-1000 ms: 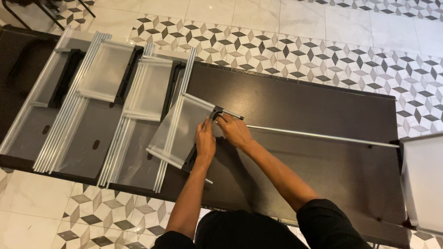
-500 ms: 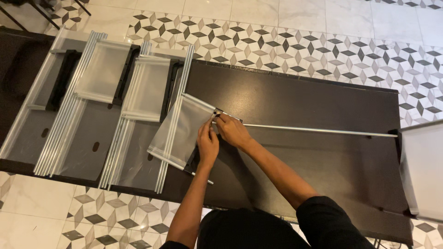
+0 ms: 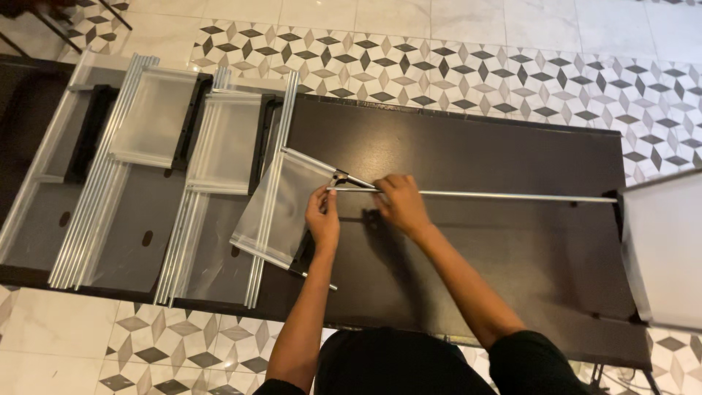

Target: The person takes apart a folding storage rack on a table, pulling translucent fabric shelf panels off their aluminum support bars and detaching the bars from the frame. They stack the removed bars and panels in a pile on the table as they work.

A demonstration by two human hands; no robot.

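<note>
Left hand (image 3: pixel 322 219) pinching clear panel (image 3: pixel 281 211), right hand (image 3: pixel 401 205) closed on metal rod (image 3: pixel 497 195)

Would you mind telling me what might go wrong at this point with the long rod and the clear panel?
The long metal rod reaches toward the white panel at the table's right edge, so it may knock it. The clear panel lies tilted under the left hand; it might slide while the right hand works the rod.
</note>
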